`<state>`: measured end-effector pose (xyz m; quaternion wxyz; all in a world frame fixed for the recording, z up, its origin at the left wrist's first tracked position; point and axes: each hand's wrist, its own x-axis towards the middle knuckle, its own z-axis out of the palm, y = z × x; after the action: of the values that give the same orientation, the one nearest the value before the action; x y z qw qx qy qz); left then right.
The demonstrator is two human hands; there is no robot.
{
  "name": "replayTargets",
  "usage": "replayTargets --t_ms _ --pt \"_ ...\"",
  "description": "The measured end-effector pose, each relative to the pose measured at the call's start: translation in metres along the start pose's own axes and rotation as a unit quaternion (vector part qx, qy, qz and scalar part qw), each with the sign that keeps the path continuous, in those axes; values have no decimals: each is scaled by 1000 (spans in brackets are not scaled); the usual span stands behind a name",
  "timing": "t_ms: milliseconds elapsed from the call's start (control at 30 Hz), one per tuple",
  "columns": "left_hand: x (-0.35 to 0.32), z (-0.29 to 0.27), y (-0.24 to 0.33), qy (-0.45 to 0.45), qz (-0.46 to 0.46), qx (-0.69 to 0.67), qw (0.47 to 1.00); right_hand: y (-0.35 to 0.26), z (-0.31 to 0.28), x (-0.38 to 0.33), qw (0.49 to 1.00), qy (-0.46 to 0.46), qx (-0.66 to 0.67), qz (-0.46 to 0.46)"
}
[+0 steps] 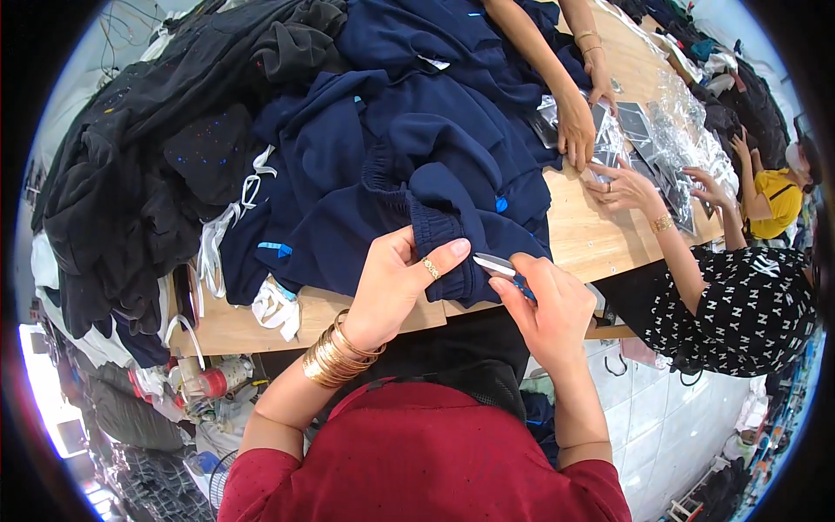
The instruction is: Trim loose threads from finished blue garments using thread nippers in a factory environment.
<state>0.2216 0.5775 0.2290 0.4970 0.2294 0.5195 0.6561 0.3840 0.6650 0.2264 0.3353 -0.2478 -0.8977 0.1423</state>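
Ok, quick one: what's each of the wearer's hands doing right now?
Left hand: closed, pinching the navy garment's gathered edge.
Right hand: closed, holding small snips, blades toward the garment.

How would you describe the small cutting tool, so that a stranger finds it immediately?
On the pale wooden table lies a heap of navy-blue fabric garments. At the heap's near edge, the red-shirted person's right hand holds small blue-handled metal snips. Silvery, pointed blades distinguish them from the soft cloth beside them.
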Motion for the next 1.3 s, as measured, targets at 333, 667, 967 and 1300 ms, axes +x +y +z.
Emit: replayTargets --t_ms 333,667,967,1300 --pt "-3 -1 -3 2 3 1 1000 -2 -1 0 1000 -10 -17 -6" --pt "-4 -4 -10 -59 79 61 993 12 -4 -6 957 -8 163 240" --pt "-14 -1 -8 -30 49 404 913 -22 13 40 949 -55 280 132" --pt "-17 -21 -17 -45 163 393 904 -8 28 45 939 -16 275 207"
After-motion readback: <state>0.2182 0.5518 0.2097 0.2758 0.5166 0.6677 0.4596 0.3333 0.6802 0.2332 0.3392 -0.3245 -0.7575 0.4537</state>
